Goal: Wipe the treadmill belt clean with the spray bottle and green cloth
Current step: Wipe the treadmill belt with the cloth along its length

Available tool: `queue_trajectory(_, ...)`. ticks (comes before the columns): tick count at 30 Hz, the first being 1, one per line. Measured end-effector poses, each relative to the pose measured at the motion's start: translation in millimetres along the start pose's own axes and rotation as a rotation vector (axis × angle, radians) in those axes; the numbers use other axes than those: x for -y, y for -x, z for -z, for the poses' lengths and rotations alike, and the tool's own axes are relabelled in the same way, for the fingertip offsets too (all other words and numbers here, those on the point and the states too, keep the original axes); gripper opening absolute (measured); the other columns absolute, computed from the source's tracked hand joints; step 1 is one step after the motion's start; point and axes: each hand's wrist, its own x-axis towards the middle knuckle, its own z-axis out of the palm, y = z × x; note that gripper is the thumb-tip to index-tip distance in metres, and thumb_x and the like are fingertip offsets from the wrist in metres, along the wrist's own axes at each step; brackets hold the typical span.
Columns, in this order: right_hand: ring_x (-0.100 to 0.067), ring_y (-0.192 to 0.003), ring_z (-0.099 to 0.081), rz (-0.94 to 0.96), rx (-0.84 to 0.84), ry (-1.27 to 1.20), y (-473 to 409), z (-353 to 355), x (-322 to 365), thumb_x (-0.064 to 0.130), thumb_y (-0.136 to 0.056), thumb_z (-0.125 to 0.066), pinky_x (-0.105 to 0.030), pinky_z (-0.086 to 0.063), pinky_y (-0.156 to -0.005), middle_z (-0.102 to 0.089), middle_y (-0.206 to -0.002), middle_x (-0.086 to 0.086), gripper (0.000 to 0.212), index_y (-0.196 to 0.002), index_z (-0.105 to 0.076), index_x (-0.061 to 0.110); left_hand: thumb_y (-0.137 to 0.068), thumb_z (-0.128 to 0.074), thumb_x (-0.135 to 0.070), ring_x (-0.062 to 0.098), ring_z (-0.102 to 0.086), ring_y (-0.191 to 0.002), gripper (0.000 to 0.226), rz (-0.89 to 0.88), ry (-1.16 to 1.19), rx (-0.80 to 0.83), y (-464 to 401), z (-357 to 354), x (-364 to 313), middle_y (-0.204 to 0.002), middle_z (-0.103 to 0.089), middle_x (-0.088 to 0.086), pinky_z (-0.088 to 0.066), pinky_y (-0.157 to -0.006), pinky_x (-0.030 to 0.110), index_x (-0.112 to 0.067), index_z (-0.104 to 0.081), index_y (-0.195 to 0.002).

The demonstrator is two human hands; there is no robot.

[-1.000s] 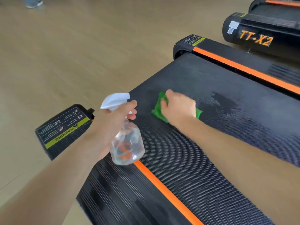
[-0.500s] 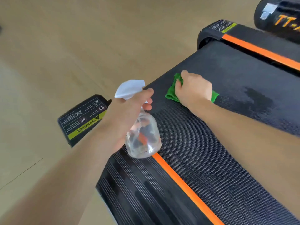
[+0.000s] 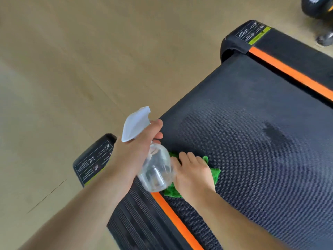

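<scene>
Your right hand [image 3: 193, 175] presses the green cloth [image 3: 213, 173] at the belt's [image 3: 252, 141] left edge; the dark wet patch [image 3: 275, 134] lies to its right. Your left hand [image 3: 133, 156] grips the spray bottle [image 3: 156, 170] just beside it.

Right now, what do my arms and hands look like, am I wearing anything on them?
Both forearms are bare as far as the picture shows: no sleeves, gloves, watch or bands. The left hand and right hand show no rings on the visible fingers.
</scene>
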Motion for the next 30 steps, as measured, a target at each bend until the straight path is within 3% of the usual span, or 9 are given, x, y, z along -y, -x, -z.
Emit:
queue_trajectory(2, -0.030, -0.069, -0.050, -0.020, 0.007, 0.001, -1, -3, 4, 0.026, -0.091, -0.042, -0.042, -0.045, -0.059, -0.050, -0.075, -0.005, 0.020, -0.085, -0.058, 0.016, -0.086, -0.080, -0.044, 0.013, -0.074, -0.086, 0.015, 0.025, -0.069, 0.015, -18, 6, -5, -0.082, -0.081, -0.012, -0.055, -0.088, 0.035, -0.041, -0.078, -0.071)
queue_trajectory(6, -0.028, -0.071, -0.050, -0.018, 0.042, 0.005, 0, -2, 0, 0.031, -0.094, -0.053, -0.041, -0.045, -0.062, -0.049, -0.078, -0.004, 0.016, -0.087, -0.058, 0.017, -0.051, -0.075, -0.059, 0.012, -0.075, -0.074, 0.016, 0.040, -0.109, 0.056, -59, 27, 14, -0.068, -0.078, -0.008, -0.060, -0.091, 0.044, -0.048, -0.077, -0.063)
queue_trajectory(9, -0.027, -0.071, -0.050, 0.011, 0.063, 0.012, 2, 0, 1, 0.031, -0.093, -0.060, -0.039, -0.045, -0.063, -0.050, -0.079, -0.004, 0.015, -0.089, -0.058, 0.017, -0.045, -0.071, -0.065, 0.020, -0.070, -0.075, 0.025, 0.143, -0.141, 0.044, -83, 32, 21, -0.067, -0.077, -0.008, -0.057, -0.084, 0.040, -0.048, -0.076, -0.062)
queue_trajectory(11, -0.026, -0.071, -0.050, -0.015, 0.064, 0.038, -4, 1, -1, 0.032, -0.093, -0.060, -0.039, -0.046, -0.062, -0.050, -0.080, -0.003, 0.016, -0.089, -0.058, 0.017, -0.048, -0.071, -0.067, 0.022, -0.069, -0.074, 0.025, 0.176, -0.172, 0.086, -97, 37, 28, -0.069, -0.078, -0.007, -0.059, -0.087, 0.048, -0.048, -0.075, -0.064)
queue_trajectory(15, -0.031, -0.074, -0.053, -0.460, -0.036, 0.127, -75, -11, -29, 0.032, -0.099, -0.052, -0.042, -0.045, -0.061, -0.053, -0.082, -0.007, 0.020, -0.089, -0.055, 0.015, -0.052, -0.072, -0.065, 0.024, -0.070, -0.076, 0.024, 0.185, -0.242, 0.158, -126, 43, 30, -0.073, -0.077, -0.003, -0.060, -0.096, 0.057, -0.045, -0.073, -0.066)
queue_trajectory(20, -0.032, -0.079, -0.053, -0.744, -0.011, 0.166, -126, -22, -22, 0.033, -0.100, -0.047, -0.043, -0.045, -0.067, -0.055, -0.088, -0.008, 0.020, -0.097, -0.053, 0.014, -0.047, -0.069, -0.070, 0.025, -0.068, -0.076, 0.029, 0.155, -0.334, 0.265, -144, 38, 11, -0.075, -0.076, -0.005, -0.059, -0.088, 0.047, -0.050, -0.073, -0.068)
queue_trajectory(23, -0.030, -0.075, -0.050, -0.634, 0.008, 0.100, -98, -20, 31, 0.030, -0.096, -0.054, -0.042, -0.044, -0.063, -0.051, -0.083, -0.005, 0.015, -0.089, -0.050, 0.018, -0.049, -0.069, -0.072, 0.028, -0.071, -0.081, 0.029, 0.120, -0.387, 0.339, -133, 38, -15, -0.073, -0.077, -0.006, -0.058, -0.084, 0.042, -0.052, -0.073, -0.070)
queue_trajectory(26, -0.029, -0.071, -0.050, -0.497, 0.077, 0.051, -68, -21, 72, 0.032, -0.091, -0.053, -0.041, -0.043, -0.060, -0.049, -0.081, -0.004, 0.013, -0.088, -0.052, 0.019, -0.078, -0.078, -0.059, 0.019, -0.071, -0.085, 0.017, 0.048, -0.436, 0.454, -112, 46, -43, -0.088, -0.077, -0.001, -0.055, -0.083, 0.033, -0.043, -0.072, -0.083)
queue_trajectory(30, -0.026, -0.068, -0.048, -0.262, 0.066, 0.106, -64, -19, 55, 0.028, -0.092, -0.059, -0.039, -0.042, -0.057, -0.050, -0.077, -0.003, 0.012, -0.085, -0.055, 0.020, -0.074, -0.076, -0.063, 0.015, -0.066, -0.070, 0.033, 0.065, -0.470, 0.548, -107, 49, -55, -0.085, -0.075, 0.007, -0.056, -0.067, 0.027, -0.032, -0.072, -0.085)
